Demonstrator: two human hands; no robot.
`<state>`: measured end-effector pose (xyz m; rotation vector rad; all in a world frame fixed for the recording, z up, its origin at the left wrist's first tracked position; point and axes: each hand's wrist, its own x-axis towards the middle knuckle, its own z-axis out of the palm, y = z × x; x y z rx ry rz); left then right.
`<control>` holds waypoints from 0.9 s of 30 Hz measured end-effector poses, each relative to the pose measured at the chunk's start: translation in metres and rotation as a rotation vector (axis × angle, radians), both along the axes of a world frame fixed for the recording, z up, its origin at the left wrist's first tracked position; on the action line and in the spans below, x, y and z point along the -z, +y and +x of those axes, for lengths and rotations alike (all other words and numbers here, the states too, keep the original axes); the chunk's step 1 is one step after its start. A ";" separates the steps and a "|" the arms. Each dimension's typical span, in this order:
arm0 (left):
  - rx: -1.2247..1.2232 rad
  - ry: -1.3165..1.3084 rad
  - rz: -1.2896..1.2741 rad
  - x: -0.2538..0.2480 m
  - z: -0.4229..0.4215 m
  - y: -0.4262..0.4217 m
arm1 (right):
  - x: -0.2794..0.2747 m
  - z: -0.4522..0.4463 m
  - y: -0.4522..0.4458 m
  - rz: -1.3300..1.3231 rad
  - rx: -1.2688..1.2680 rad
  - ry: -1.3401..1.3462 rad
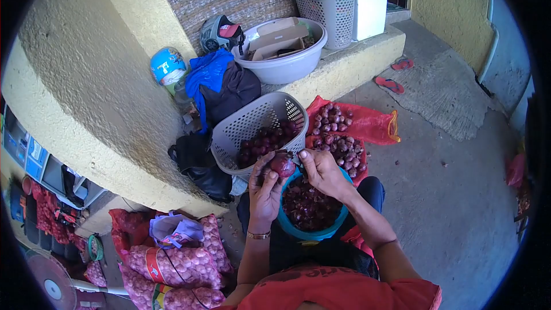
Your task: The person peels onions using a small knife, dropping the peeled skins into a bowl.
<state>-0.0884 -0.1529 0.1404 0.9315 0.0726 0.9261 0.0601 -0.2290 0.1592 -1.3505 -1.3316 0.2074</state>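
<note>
A red onion (283, 165) is held in my left hand (266, 189), its fingers wrapped round the lower side. Just to the right, my right hand (326, 173) is closed in a pinch beside the onion; what it grips, if anything, is too small to make out. Below both hands, between my knees, stands a blue-rimmed tub (284, 221) full of dark onion skins (310, 204). Beyond my left hand, a grey perforated basket (235, 120) holds several red onions (267, 143).
Loose onions (344, 152) lie on a red mesh sack (373, 123) ahead to the right. Mesh sacks of pinkish bulbs (183, 267) are piled at left. A white basin (287, 72) sits by the step (367, 51). A blue helmet (167, 64) and slippers (390, 85) are farther off.
</note>
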 end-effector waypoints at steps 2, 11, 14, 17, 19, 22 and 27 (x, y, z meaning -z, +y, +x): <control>-0.006 -0.003 0.000 0.000 0.000 0.000 | 0.000 0.000 0.000 0.001 0.007 -0.003; -0.005 0.010 0.010 0.000 -0.001 0.000 | -0.001 0.001 -0.003 -0.030 0.004 -0.049; 0.011 0.013 0.009 0.000 -0.001 0.000 | 0.000 0.001 -0.003 -0.040 -0.011 -0.020; 0.003 0.021 -0.005 0.003 -0.001 0.001 | -0.002 0.003 -0.005 -0.056 -0.049 -0.015; 0.009 0.012 0.002 0.003 -0.001 0.002 | -0.008 0.001 -0.007 -0.019 -0.040 -0.073; 0.004 0.019 0.006 0.003 -0.002 0.002 | -0.007 0.002 -0.007 -0.041 -0.064 -0.023; -0.001 0.033 0.012 0.001 -0.001 0.001 | -0.007 0.004 -0.009 -0.078 -0.067 -0.070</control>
